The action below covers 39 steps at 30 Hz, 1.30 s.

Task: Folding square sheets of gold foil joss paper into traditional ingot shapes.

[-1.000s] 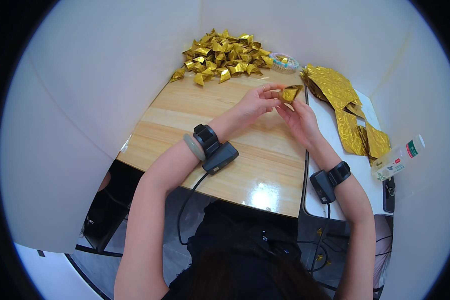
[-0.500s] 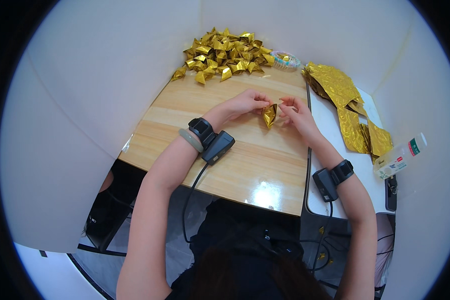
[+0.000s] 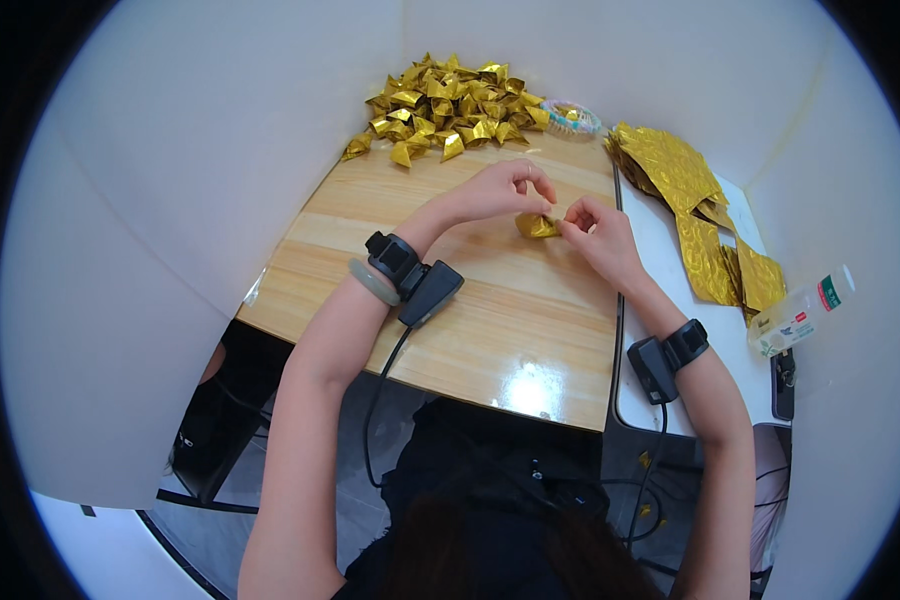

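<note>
My right hand (image 3: 605,242) pinches the folded gold piece (image 3: 536,227) over the tabletop (image 3: 505,305), but I cannot tell whether my left hand (image 3: 495,192) has its grip closed.

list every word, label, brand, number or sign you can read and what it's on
Clear bottle: green and red print, too small and blurred to quote.
Gold sheets: swirling pattern, no lettering seen.
Folded gold piece: none seen.
Black wrist devices: any marks too small to read.

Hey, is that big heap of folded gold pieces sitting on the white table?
No, the heap sits at the far end of the wood-grain tabletop.
</note>
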{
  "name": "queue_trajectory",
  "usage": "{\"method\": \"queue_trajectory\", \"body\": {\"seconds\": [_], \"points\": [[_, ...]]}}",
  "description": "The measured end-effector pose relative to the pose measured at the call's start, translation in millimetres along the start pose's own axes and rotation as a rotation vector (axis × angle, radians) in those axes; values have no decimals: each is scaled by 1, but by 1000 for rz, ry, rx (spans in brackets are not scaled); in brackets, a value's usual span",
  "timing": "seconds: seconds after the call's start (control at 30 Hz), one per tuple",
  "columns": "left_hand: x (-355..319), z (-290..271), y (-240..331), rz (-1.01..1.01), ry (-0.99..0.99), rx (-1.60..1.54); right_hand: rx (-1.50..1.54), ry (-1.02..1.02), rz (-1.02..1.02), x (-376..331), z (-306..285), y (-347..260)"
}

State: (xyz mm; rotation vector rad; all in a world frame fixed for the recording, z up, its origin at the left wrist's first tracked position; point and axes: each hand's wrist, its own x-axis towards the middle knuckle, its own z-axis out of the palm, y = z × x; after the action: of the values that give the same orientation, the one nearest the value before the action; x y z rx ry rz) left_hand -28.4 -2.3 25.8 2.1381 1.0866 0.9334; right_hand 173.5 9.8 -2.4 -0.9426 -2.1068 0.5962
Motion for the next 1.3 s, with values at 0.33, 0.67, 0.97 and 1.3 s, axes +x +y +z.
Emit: {"method": "queue_trajectory", "body": {"seconds": [0.33, 0.67, 0.97, 1.3], "points": [[-6, -7, -8, -64, -217, 0, -76, -200, -437, -6, -5, -23], [0, 27, -32, -169, -133, -596, 90, -116, -278, -5, -1, -23], [4, 21, -18, -129, 90, -262, -146, -127, -276, -1, -8, -8], [-7, -6, 10, 62, -198, 29, -74, -319, -292, 9, -37, -27]]}}
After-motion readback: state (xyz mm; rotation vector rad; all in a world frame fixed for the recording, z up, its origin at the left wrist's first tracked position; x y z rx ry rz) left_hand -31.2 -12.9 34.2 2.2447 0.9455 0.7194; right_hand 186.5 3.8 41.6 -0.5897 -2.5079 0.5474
